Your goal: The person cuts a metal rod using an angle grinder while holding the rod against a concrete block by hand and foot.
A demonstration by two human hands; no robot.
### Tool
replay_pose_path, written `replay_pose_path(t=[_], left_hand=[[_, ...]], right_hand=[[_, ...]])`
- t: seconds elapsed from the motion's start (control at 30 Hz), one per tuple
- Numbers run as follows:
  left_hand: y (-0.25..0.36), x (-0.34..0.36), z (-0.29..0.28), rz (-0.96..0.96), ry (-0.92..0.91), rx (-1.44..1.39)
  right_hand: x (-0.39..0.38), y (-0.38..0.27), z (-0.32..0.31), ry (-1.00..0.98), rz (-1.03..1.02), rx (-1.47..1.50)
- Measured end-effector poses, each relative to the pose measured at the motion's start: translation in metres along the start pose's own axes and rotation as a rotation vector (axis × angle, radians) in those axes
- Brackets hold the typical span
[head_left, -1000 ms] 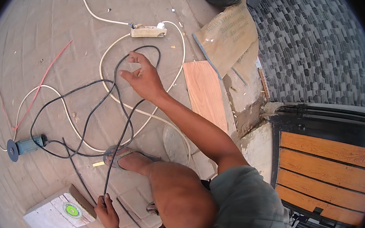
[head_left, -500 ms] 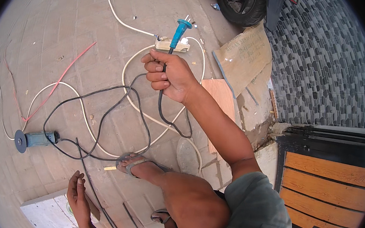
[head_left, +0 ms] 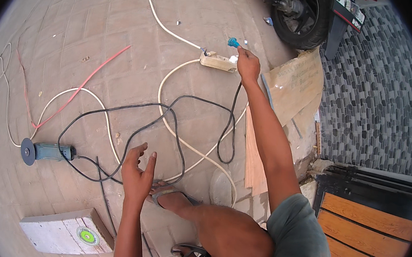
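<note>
My right hand (head_left: 248,65), at the end of a stretched-out arm, is closed around a blue plug (head_left: 233,42). The plug's head pokes out past my fingers, beside a cream power strip (head_left: 215,61) on the paving; its prongs cannot be made out. From that hand a black cord (head_left: 231,126) drops and loops across the ground to a blue angle grinder (head_left: 55,152) with a dark disc (head_left: 27,151), lying at the left. My left hand (head_left: 138,174) hovers above the cord loops near my foot, fingers apart and holding nothing.
A motorcycle wheel (head_left: 319,34) stands at the back right, with a cardboard sheet (head_left: 297,85) and a wooden board (head_left: 256,175) nearer. A pinkish-red strip (head_left: 94,73) and white cable (head_left: 49,106) lie left. A pale slab (head_left: 49,232) bearing a green-centred disc (head_left: 87,236) sits front left.
My right hand has carried the plug rightward and away from me, past the power strip's right end. My left hand has risen from the front left toward the middle. The view has shifted slightly.
</note>
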State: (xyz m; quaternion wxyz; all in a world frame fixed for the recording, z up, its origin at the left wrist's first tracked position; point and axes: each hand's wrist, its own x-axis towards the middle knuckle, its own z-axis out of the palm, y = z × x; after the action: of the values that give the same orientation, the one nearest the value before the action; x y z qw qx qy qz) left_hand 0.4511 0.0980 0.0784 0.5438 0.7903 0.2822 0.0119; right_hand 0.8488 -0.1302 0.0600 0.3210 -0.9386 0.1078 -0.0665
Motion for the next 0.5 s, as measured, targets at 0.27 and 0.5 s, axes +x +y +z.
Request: replay_pose_path(t=[0.27, 0.5], left_hand=[[-0.005, 0.142, 0.077, 0.396, 0.092, 0.317], [-0.010, 0.207, 0.107, 0.334, 0.155, 0.623]], right_hand=[[0.017, 0.012, -0.016, -0.223, -0.168, -0.194], [-0.043, 0.016, 0.014, -0.368, -0.237, -0.529]])
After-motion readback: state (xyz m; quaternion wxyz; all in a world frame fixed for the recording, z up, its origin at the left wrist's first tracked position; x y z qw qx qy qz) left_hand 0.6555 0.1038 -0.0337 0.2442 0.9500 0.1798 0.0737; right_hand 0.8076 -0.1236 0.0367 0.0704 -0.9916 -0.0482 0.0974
